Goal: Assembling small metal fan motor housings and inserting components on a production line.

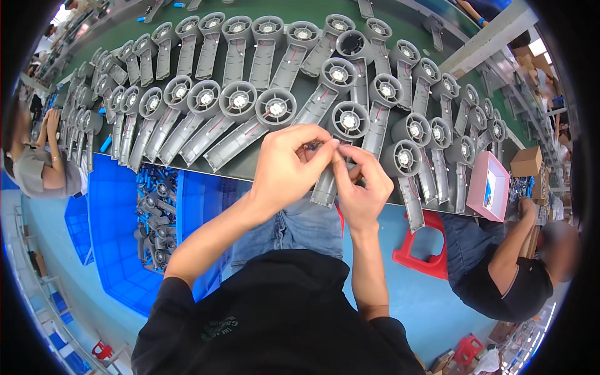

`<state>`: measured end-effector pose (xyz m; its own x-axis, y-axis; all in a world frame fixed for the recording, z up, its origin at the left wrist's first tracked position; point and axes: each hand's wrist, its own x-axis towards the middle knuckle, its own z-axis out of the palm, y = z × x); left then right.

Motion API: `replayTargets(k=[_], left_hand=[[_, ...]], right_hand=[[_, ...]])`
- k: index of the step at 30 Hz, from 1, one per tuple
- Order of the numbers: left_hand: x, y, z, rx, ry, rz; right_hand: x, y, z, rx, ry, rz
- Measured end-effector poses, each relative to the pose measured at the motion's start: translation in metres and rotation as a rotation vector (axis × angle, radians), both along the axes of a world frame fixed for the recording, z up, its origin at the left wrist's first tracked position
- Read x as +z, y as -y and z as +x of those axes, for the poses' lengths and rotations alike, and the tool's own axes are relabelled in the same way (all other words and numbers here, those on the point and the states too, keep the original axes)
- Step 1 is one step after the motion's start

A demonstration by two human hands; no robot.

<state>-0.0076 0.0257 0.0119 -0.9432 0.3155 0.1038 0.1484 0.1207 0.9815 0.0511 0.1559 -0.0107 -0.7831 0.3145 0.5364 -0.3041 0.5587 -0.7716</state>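
My left hand (289,164) and my right hand (364,186) meet at the fingertips above the front edge of the bench. Both are closed in a pinch; the dark small bit between them is too hidden to name. Right under them lies a grey fan housing (349,120), its round ring facing up and its handle half partly covered by my hands. Another grey housing (275,109) lies just left of my left hand, a thin red wire along its open handle. To the right of my right hand is one more housing (403,159), its handle reaching over the bench edge.
Rows of similar housings (237,28) cover the green bench (312,7). Below left, a blue bin (119,250) holds grey parts and blue cylinders. A pink box (487,186) sits at the right, near a seated co-worker (506,275) and a red stool (425,259). Another person (47,165) works at left.
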Motion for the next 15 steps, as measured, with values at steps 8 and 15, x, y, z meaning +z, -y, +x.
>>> replayTargets(k=[8,15], left_hand=[[0.002,0.009,-0.010,-0.076,-0.727,-0.377],[0.010,0.009,-0.008,-0.058,-0.390,-0.311]], right_hand=[[0.002,-0.010,-0.001,0.035,0.118,-0.211],[0.003,-0.009,-0.004,0.067,0.074,-0.083]])
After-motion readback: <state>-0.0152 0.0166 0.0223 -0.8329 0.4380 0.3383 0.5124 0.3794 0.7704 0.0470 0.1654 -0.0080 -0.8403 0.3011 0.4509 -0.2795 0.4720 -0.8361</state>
